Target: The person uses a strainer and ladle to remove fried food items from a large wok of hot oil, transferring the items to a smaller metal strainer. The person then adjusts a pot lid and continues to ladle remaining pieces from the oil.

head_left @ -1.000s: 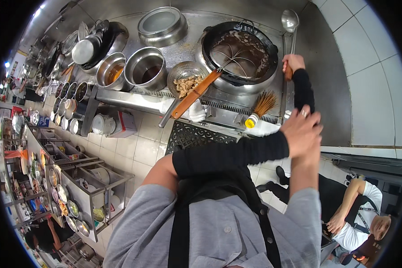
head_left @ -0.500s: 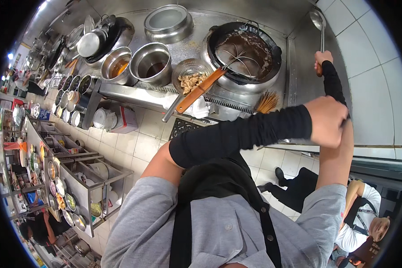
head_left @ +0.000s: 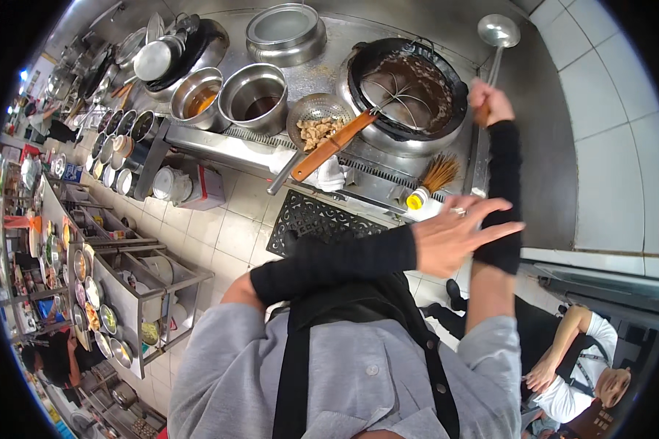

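My right hand [head_left: 493, 104] grips the wooden handle of a steel ladle [head_left: 499, 33], whose bowl points up and away at the far right. A black sleeve covers that forearm. My left hand [head_left: 458, 233], fingers spread and wearing a ring, crosses over to the black sleeve [head_left: 501, 190] on my right forearm. Ahead lies a black wok [head_left: 458, 102] holding brown liquid. Across it rests a wire strainer with a wooden handle [head_left: 337, 143]. Left of the wok, a perforated ladle [head_left: 300, 117] holds pale cooked pieces [head_left: 322, 133]. A bamboo brush [head_left: 441, 173] lies at the stove's front edge.
Two steel pots, one with amber liquid [head_left: 196, 101] and one with dark liquid [head_left: 253, 99], stand left of the strainer. A lidded pot [head_left: 285, 33] sits behind them. A tiled wall [head_left: 615, 95] bounds the right side. A person [head_left: 578, 351] is behind me at lower right.
My right hand, with the ladle, has moved left toward the wok. My left hand has opened from a closed grip at my right forearm and shifted left. The bamboo brush's yellow-and-white end has come into view.
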